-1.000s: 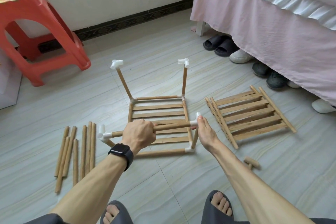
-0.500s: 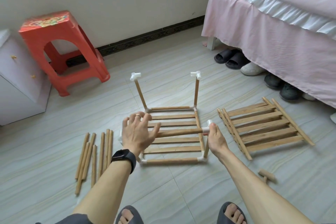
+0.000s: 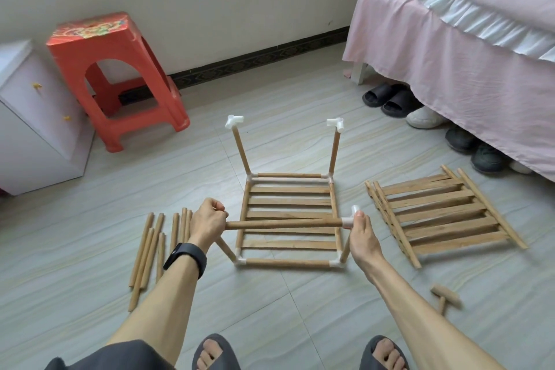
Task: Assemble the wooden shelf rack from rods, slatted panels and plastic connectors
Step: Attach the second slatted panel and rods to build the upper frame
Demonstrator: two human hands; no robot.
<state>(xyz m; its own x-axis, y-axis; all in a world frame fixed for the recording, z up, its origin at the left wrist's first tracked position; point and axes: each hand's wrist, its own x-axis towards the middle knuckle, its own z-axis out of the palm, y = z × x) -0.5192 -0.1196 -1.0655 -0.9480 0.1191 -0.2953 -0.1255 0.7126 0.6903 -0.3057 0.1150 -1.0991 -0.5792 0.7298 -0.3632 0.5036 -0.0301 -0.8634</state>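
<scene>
Two hands work the half-built rack [image 3: 285, 263], which stands mid-floor [image 3: 270, 315]. The left hand [image 3: 208, 224] is fisted round the left end of a round wooden rod [image 3: 285, 224]. The right hand [image 3: 362, 237] pinches the white plastic connector [image 3: 348, 222] at the rod's other end. The rod looks light, stiff and smooth. The push-fit joints are likely the weak spot, so a hold close to the connectors seems best. Flat slatted panels [image 3: 444, 213] lie toward the floor's right edge and the spare rods [image 3: 156, 245] toward its left.

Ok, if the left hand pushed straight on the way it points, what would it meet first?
Left hand would likely meet the far left upright first, near its connector; depth is unclear, so it may miss.
</scene>
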